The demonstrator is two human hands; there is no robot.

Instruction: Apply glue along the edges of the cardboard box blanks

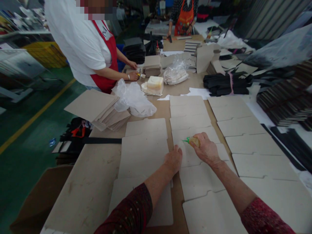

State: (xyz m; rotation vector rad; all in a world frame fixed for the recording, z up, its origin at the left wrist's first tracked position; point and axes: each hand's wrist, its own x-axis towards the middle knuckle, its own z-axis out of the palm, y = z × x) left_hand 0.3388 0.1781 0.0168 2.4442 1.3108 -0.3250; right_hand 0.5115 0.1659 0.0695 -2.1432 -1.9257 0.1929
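My right hand (206, 149) is closed around a small glue bottle (195, 141) with a green nozzle. The nozzle points left, just over a grey cardboard sheet (179, 136) in the middle row. Close by on the left, my left hand (174, 160) rests at the left edge of that row, fingers together and slightly bent, with nothing visible in them. Overlapping cardboard sheets with stepped edges lie in rows: a left row (143, 156), the middle one under my hands, and a right row (258, 162).
A cardboard stack (92, 105) and a crumpled plastic bag (134, 99) are at the left edge. Beyond sit a yellowish block (155, 84), another bag (176, 73) and bundled black strips (219, 84). A co-worker in a red apron (110, 58) works at left; another person (184, 18) stands at the far end.
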